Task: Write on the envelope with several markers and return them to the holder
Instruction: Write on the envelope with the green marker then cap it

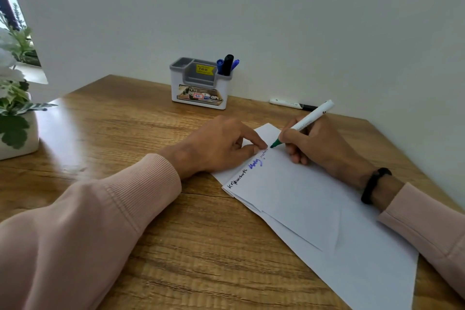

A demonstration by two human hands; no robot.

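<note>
right hand point(317, 145) grips "faber-castell" marker point(303, 124); holder point(200, 83) tag "49.00".

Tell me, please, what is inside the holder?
The holder has three markers, one black and two blue, standing in its right compartment. The left compartments show nothing above their rims; their bottoms are hidden.

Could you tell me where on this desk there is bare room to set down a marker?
Bare wood lies between the plant pot and holder, and before the left hand. Crowded: the envelope, where the right hand writes.
</note>
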